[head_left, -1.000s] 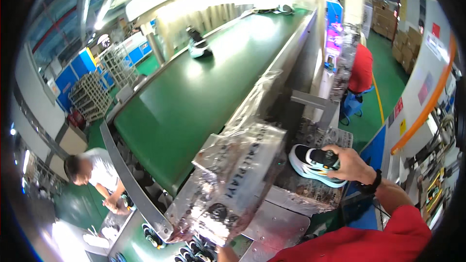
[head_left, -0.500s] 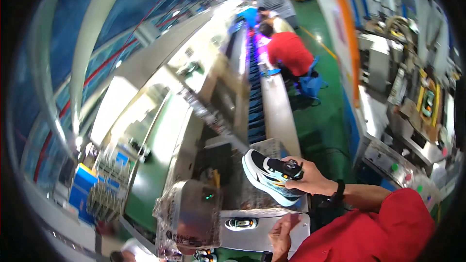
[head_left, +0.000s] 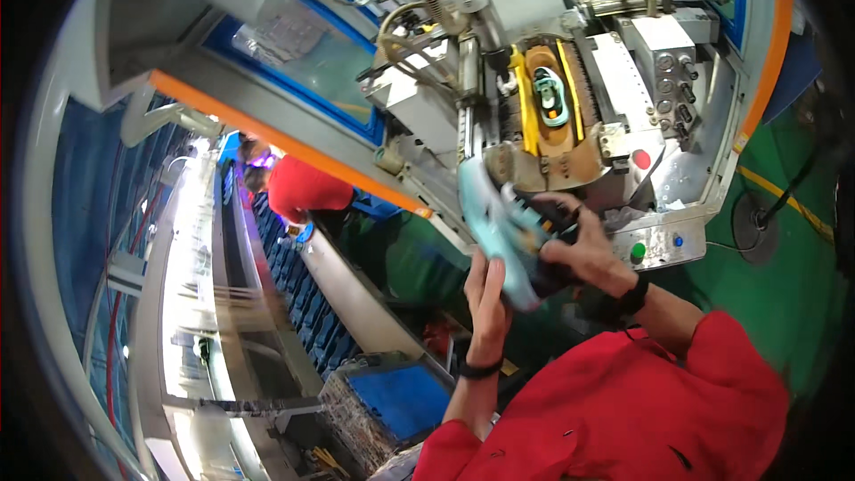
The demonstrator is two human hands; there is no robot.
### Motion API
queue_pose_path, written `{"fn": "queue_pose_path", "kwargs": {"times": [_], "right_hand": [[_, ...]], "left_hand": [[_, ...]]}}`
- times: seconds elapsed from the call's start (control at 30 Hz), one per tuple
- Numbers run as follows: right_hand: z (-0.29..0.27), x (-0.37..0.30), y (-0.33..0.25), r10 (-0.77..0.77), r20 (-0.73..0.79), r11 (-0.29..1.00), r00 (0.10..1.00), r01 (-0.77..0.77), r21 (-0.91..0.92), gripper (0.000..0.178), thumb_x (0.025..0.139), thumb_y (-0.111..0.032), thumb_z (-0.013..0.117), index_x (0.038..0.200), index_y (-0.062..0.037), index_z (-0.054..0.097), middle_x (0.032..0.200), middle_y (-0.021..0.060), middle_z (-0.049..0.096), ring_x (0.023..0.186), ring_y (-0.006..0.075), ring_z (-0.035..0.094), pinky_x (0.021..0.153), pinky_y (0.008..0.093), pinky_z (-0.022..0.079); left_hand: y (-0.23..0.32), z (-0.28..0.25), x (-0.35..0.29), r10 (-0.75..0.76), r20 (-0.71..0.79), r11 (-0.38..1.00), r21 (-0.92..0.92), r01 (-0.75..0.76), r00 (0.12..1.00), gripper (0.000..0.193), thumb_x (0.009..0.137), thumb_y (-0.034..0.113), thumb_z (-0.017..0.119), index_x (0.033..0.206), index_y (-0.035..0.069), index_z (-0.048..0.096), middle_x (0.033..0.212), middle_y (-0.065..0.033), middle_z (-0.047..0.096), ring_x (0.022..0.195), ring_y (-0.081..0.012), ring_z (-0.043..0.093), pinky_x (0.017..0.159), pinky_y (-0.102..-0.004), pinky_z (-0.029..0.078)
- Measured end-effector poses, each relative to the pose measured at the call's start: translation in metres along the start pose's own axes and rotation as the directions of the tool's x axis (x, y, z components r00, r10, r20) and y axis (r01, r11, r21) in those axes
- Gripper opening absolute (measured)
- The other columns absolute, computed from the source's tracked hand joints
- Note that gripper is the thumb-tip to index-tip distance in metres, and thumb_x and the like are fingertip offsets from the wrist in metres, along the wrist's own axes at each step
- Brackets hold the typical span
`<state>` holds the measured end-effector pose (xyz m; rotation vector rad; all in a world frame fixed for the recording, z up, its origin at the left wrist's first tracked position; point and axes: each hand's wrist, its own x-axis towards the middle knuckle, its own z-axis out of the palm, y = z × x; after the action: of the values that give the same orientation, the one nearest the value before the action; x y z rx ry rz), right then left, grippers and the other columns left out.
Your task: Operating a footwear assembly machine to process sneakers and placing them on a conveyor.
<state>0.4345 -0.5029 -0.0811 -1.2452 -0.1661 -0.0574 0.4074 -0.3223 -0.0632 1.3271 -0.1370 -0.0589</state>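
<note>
A sneaker (head_left: 492, 218) with a pale mint-and-white sole and dark upper is held up between my hands, tilted and smeared by motion. My right hand (head_left: 590, 249) is closed around its dark ankle part. Against the sole edge lies my left hand (head_left: 487, 303), its thumb and fingers on the shoe; the far fingertips are partly hidden. Just beyond stands a machine with a brown padded cradle (head_left: 557, 167) between yellow strips. Another sneaker (head_left: 550, 96), mint with black and orange, sits in that cradle.
The machine's front panel has a green button (head_left: 638, 251) and a red button (head_left: 641, 159). An orange-edged frame (head_left: 294, 147) runs along its left. Farther left are a conveyor (head_left: 294, 289), a person in red (head_left: 305, 189) and a blue-topped box (head_left: 401, 399). A round-based stand (head_left: 753, 224) is at right.
My view has swung right from the conveyor to the machine. The sneaker in my right hand has come in front of it, and my left hand has risen from below to the sole.
</note>
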Motion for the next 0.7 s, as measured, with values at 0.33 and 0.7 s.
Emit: {"fn": "queue_pose_path", "kwargs": {"times": [0.33, 0.7], "right_hand": [[-0.177, 0.011, -0.029, -0.209, -0.577, 0.965, 0.789, 0.07, -0.253, 0.063, 0.073, -0.017, 0.072, 0.13, 0.0009, 0.051, 0.116, 0.0085, 0.06, 0.104, 0.0164, 0.058, 0.095, 0.0287, 0.044], [-0.212, 0.03, -0.042, -0.333, -0.757, 0.833, 0.562, -0.202, -0.516, 0.055, 0.075, -0.01, 0.067, 0.128, 0.0004, 0.054, 0.116, 0.0063, 0.059, 0.103, 0.0146, 0.056, 0.094, 0.0282, 0.043]], "left_hand": [[-0.179, 0.055, 0.317, -0.001, -0.162, 0.789, 0.606, 0.1, 0.987, 0.049, 0.083, 0.03, 0.074, 0.107, -0.009, 0.057, 0.096, -0.0157, 0.066, 0.089, -0.0172, 0.064, 0.075, -0.0304, 0.05], [-0.224, 0.085, 0.412, -0.214, -0.296, 0.602, 0.71, 0.364, 0.931, 0.055, 0.073, 0.011, 0.07, 0.12, -0.009, 0.049, 0.122, -0.0294, 0.057, 0.113, -0.0436, 0.055, 0.096, -0.0458, 0.045]]}}
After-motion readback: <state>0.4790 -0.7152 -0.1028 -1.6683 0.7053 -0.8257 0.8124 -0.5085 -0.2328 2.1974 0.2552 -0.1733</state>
